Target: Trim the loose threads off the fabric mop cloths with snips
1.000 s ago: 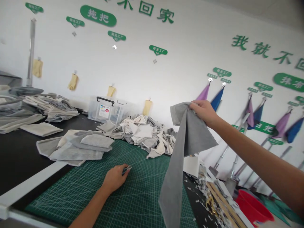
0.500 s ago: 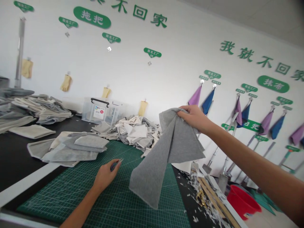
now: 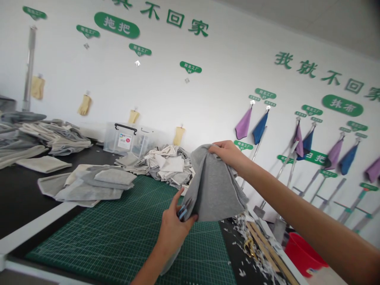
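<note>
A grey piece of cloth (image 3: 218,190) hangs from my right hand (image 3: 227,152), its top edge pinched between thumb and fingers. My left hand (image 3: 173,221) is at the cloth's left side, keeping small blue thread snips (image 3: 182,211) in the palm. Its index finger points up and its thumb touches the cloth. The snips' tips are partly lost against the grey fabric. Part of the cloth trails down behind my left wrist, above the green cutting mat (image 3: 118,233).
A heap of crumpled cloth pieces (image 3: 169,164) lies behind the mat, flatter cloth pieces (image 3: 89,184) at its left. A clear plastic box (image 3: 111,138) stands by the wall. White scraps, gold-handled scissors (image 3: 248,246) and wooden strips (image 3: 268,253) line the right edge; a red basin (image 3: 303,253) is beyond.
My left hand has moved up and right from over the mat to the cloth, still with the snips. My right hand has come slightly down and left, and the cloth's hanging corner has swung behind my left hand.
</note>
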Demonstrator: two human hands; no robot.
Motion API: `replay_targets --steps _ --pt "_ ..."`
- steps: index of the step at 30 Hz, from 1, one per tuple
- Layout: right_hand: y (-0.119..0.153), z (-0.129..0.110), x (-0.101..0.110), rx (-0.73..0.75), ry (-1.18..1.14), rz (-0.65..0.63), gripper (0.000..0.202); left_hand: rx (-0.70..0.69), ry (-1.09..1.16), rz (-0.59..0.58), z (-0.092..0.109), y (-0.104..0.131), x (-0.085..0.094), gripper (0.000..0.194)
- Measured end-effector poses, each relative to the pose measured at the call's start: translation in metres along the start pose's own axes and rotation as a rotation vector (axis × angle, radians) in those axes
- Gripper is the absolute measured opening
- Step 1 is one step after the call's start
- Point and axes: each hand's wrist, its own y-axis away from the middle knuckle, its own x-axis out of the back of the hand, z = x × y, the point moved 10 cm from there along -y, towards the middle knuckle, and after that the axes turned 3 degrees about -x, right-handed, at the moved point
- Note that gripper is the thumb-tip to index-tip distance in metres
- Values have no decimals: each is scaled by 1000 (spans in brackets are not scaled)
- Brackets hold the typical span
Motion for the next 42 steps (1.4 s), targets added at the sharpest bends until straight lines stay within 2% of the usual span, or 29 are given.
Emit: replay_targets --steps 3,5,8,10,13,16,18,21,23,27,31,34,36,38,40,42 --pt "7 -2 12 69 101 31 18 -71 -3 4 -5 5 0 25" --pt "13 -7 20 202 248 67 21 -69 -14 41 -17 9 19 31" --pt "23 -7 24 354 427 53 22 -58 -89 23 -34 5 54 37" --pt "25 4 24 351 439 -4 23 -72 -156 -26 -40 -2 77 39" --pt "22 25 32 263 351 -58 25 -68 -213 -77 -42 -13 107 36" --pt "18 45 46 179 252 -9 26 -66 -232 -136 -33 -20 118 36" --pt "16 55 52 159 225 36 27 -91 -283 -167 -20 -24 117 34" --pt "16 74 46 125 215 36 28 -203 -481 -205 8 -34 109 30" --pt "18 87 36 101 206 5 29 -286 -610 -264 26 -41 99 28" --pt "30 107 7 85 179 -81 37 -361 -736 -353 52 -55 87 18" --pt "56 117 -45 138 232 -301 70 -423 -726 -424 74 -58 72 21" --pt "77 121 -89 209 272 -437 82 -440 -673 -416 84 -57 63 24" --pt "89 124 -119 251 308 -507 79 -431 -635 -413 85 -56 57 26" --pt "97 132 -146 264 382 -546 65 -438 -619 -416 87 -55 51 26" --pt "100 140 -164 275 480 -515 49 -478 -633 -432 90 -53 45 23" --pt "99 143 -169 310 562 -437 36 -528 -678 -454 94 -50 42 21"
